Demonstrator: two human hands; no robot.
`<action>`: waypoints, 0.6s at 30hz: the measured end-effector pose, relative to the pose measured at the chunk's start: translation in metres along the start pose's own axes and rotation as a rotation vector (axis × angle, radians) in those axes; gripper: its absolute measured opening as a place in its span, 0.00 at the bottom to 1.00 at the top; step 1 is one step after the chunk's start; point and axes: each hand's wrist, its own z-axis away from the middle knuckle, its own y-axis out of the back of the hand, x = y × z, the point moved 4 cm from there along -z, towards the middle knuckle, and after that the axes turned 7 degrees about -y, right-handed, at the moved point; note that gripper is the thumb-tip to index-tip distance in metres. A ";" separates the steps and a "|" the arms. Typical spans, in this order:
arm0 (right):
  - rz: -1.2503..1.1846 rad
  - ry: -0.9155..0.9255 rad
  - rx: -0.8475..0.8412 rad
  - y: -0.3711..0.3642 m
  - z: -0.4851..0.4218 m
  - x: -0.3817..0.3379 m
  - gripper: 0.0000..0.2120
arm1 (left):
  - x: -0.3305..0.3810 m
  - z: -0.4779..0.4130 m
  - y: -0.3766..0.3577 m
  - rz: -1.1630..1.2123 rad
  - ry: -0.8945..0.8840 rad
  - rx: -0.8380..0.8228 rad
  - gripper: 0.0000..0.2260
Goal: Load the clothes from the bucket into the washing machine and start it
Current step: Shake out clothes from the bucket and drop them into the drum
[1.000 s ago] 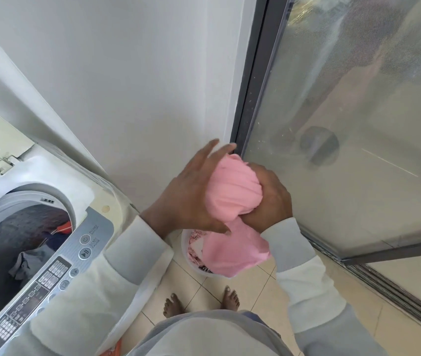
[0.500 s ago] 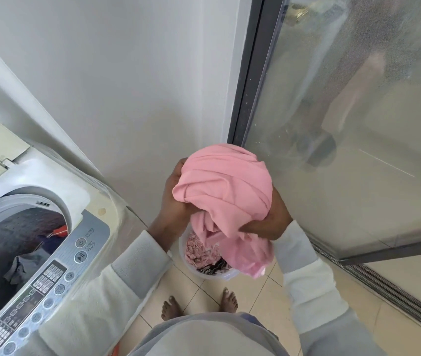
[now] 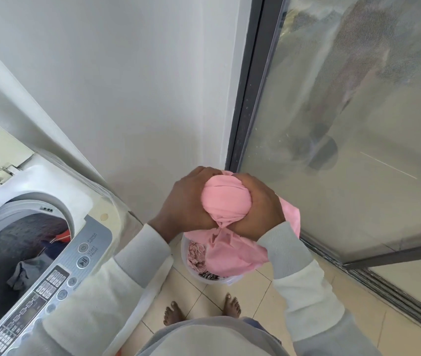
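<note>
Pink cloth (image 3: pixel 226 201) now balled tighter — left hand (image 3: pixel 186 201), right hand (image 3: pixel 258 209) clamped around it, panel reads START/PAUSE (image 3: pixel 92 251)

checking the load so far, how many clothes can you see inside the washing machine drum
3: a grey garment low in the washing machine drum, a dark blue item towards its right edge, and a red piece just above that. More may be hidden.

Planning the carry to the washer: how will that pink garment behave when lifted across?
Probably floppy: the pink garment bunches between the left hand and right hand, while its tail droops over the bucket. Likely light. The loose end may drag.
</note>
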 end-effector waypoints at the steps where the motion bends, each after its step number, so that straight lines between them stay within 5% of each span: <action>1: -0.060 0.001 -0.022 0.003 0.003 -0.004 0.39 | -0.003 0.002 0.003 0.078 0.014 0.046 0.29; 8: -0.171 0.010 -0.192 0.041 0.007 0.020 0.61 | -0.025 0.013 0.005 0.541 0.206 0.208 0.16; 11: -0.338 -0.048 -0.208 0.019 0.008 0.029 0.61 | -0.031 0.026 -0.019 0.940 0.530 0.341 0.12; 13: -0.432 -0.076 -0.098 0.008 0.006 0.035 0.58 | -0.027 0.035 -0.037 1.120 0.549 0.298 0.08; 15: -0.457 -0.087 0.005 0.006 0.006 0.038 0.53 | -0.027 0.040 -0.039 1.105 0.544 0.174 0.15; 18: -0.448 -0.113 0.072 0.009 0.007 0.039 0.48 | -0.032 0.032 -0.021 1.001 0.409 -0.119 0.41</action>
